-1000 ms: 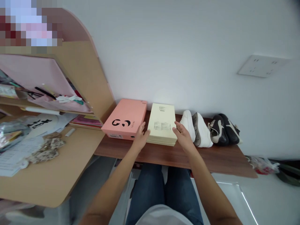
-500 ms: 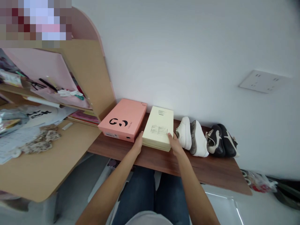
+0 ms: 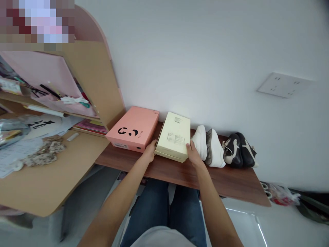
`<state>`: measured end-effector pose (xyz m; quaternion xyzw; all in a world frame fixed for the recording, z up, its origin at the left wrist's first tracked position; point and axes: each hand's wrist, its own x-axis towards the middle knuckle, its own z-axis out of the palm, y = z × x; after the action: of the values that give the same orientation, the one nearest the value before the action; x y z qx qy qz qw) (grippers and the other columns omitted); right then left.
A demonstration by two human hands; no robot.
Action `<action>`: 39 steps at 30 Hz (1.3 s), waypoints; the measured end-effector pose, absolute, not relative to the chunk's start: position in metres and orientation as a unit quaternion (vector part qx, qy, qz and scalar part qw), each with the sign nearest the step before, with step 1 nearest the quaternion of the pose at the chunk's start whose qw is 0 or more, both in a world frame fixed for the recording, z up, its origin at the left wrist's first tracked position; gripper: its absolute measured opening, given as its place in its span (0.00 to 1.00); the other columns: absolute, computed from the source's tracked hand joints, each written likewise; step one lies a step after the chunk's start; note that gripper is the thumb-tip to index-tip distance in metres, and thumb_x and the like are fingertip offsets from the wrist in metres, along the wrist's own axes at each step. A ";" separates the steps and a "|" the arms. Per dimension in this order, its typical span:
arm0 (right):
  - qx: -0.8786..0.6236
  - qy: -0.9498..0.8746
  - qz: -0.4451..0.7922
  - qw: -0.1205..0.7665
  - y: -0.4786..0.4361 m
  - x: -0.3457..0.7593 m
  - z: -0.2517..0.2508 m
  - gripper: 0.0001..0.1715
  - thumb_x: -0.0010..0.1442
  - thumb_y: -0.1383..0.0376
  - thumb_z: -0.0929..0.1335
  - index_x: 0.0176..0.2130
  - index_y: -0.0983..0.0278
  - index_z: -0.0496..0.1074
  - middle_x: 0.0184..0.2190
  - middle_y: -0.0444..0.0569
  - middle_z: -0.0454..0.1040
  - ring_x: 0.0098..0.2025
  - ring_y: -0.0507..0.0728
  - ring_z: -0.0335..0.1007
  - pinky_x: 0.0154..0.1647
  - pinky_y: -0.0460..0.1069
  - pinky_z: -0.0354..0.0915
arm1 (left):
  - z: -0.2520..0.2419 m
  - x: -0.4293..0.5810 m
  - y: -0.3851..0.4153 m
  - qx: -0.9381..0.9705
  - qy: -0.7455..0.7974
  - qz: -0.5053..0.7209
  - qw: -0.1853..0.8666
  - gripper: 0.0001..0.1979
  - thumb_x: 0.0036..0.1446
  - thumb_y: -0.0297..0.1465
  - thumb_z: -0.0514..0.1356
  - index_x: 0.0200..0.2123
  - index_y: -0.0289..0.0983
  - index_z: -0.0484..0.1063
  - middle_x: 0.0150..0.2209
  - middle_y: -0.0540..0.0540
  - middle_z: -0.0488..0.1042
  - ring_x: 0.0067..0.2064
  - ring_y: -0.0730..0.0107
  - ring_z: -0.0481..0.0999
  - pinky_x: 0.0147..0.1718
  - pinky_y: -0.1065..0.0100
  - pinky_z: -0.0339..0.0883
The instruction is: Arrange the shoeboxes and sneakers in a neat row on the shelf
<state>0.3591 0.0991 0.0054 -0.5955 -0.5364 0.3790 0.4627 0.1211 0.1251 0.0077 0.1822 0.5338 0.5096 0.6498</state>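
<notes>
A cream shoebox (image 3: 173, 135) with printed labels sits on the dark wooden shelf (image 3: 218, 183), between my two hands. My left hand (image 3: 149, 151) grips its left side near the front corner. On the opposite side, my right hand (image 3: 192, 154) holds the right edge, thumb near the top. A dark line shows along the left side between lid and base, and the top looks slightly tilted. To the left lies a pink shoebox (image 3: 136, 127) with black lettering, close to my left hand. White sneakers (image 3: 214, 149) stand just right of my right hand.
Black sneakers (image 3: 239, 151) stand farther right on the shelf. A wooden desk (image 3: 64, 178) with papers and a scrunched patterned cloth (image 3: 48, 152) adjoins on the left. The wall behind carries a socket plate (image 3: 285, 85). A plastic bag (image 3: 282, 195) lies at lower right.
The cream shoebox has tilted a little, with a dark gap now showing along its left side. Both hands stay on it. The whole view has shifted slightly.
</notes>
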 end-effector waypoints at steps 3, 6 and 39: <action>-0.632 -0.546 0.335 0.436 0.094 0.363 0.011 0.50 0.64 0.38 0.57 0.72 0.62 0.48 0.72 0.51 0.51 0.74 0.60 0.44 0.74 0.59 0.41 | 0.014 0.127 0.121 0.178 0.521 0.498 0.670 0.14 0.52 0.42 0.67 0.33 0.36 0.76 0.29 0.46 0.80 0.35 0.63 0.80 0.34 0.68 0.72; -0.643 -0.579 0.303 0.399 0.084 0.357 0.026 0.51 0.64 0.37 0.55 0.70 0.69 0.55 0.72 0.56 0.50 0.75 0.62 0.40 0.74 0.58 0.39 | 0.022 0.134 0.116 0.181 0.462 0.523 0.693 0.15 0.51 0.42 0.67 0.37 0.37 0.76 0.29 0.47 0.79 0.33 0.66 0.79 0.35 0.65 0.73; -0.536 -0.487 0.461 0.513 0.066 0.294 0.049 0.47 0.64 0.44 0.63 0.73 0.54 0.45 0.69 0.44 0.59 0.70 0.60 0.56 0.70 0.58 0.52 | 0.105 0.142 0.094 0.484 0.560 0.502 0.447 0.21 0.46 0.33 0.72 0.46 0.40 0.80 0.45 0.42 0.81 0.51 0.50 0.77 0.53 0.60 0.68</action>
<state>0.2945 0.0658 0.0492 -0.5360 -0.4871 0.4612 0.5126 0.1425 0.0941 0.1046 0.4839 0.5601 0.5025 0.4468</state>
